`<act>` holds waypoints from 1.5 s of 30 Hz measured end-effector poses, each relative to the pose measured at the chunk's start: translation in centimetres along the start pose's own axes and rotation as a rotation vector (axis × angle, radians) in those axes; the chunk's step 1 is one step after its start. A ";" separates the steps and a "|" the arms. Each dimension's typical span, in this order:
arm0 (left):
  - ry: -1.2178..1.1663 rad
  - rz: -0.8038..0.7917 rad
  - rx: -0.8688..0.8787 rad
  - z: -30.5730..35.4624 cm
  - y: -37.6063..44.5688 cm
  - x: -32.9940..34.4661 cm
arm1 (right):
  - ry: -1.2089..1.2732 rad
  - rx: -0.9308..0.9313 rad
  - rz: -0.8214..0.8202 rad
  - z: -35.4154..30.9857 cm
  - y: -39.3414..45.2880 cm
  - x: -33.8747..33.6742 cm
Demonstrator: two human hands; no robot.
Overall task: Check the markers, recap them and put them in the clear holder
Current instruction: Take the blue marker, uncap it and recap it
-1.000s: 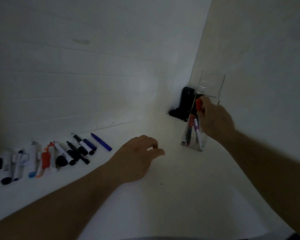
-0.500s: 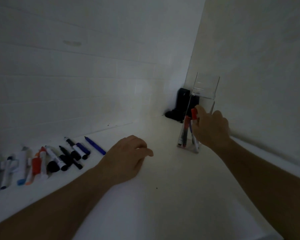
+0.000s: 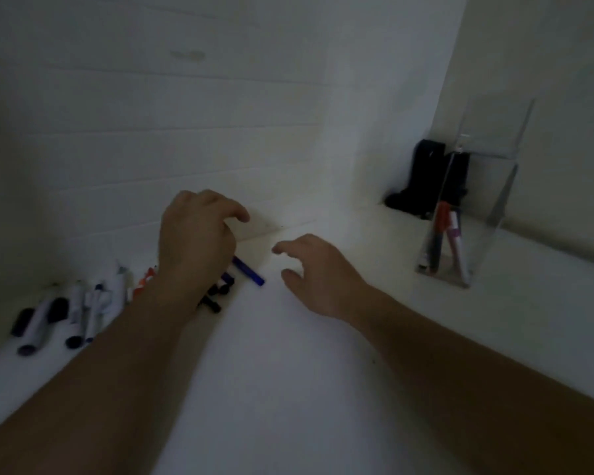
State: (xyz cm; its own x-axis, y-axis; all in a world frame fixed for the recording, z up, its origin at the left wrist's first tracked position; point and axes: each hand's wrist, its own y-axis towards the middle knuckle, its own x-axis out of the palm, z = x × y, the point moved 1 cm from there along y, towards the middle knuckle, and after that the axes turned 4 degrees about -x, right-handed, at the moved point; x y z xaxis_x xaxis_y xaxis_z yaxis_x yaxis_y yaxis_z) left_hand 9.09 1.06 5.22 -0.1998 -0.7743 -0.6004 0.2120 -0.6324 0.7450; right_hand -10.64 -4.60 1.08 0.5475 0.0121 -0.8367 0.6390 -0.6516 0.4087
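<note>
A clear holder (image 3: pixel 487 207) stands at the right by the wall corner, with an orange-capped marker (image 3: pixel 441 228) and a white marker (image 3: pixel 456 248) leaning inside. Several loose markers (image 3: pixel 72 317) lie in a row on the white surface at the left. A blue marker (image 3: pixel 249 271) lies at the row's right end. My left hand (image 3: pixel 196 241) hovers over the right part of the row, fingers curled and apart, hiding some markers. My right hand (image 3: pixel 319 275) is just right of the blue marker, fingers spread, holding nothing.
A black object (image 3: pixel 422 180) sits in the corner behind the holder. White panelled walls (image 3: pixel 186 132) close the surface at the back and right. The white tabletop (image 3: pixel 288 389) stretches toward me.
My right hand let go of the orange marker in the holder and swung left toward the blue marker. My left hand moved left over the marker row. The view turned left.
</note>
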 end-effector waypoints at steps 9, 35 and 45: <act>0.064 -0.031 -0.195 -2.2 1.2 -0.9 | -0.182 -0.142 -0.169 -1.1 2.7 3.4; 0.315 -0.626 -0.337 -0.6 -0.6 2.5 | 0.134 0.212 0.045 2.5 -0.6 0.0; 0.275 -0.562 -0.290 -1.2 -0.7 2.6 | 0.216 0.224 0.082 3.0 -0.3 0.1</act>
State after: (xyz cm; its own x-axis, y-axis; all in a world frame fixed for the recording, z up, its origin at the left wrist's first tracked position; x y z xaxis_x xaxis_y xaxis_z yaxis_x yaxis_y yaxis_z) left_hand 9.58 -0.58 2.80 -0.1129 -0.2806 -0.9532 0.4027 -0.8899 0.2143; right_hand -12.41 -6.68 -0.17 0.7097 0.0983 -0.6976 0.4666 -0.8075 0.3609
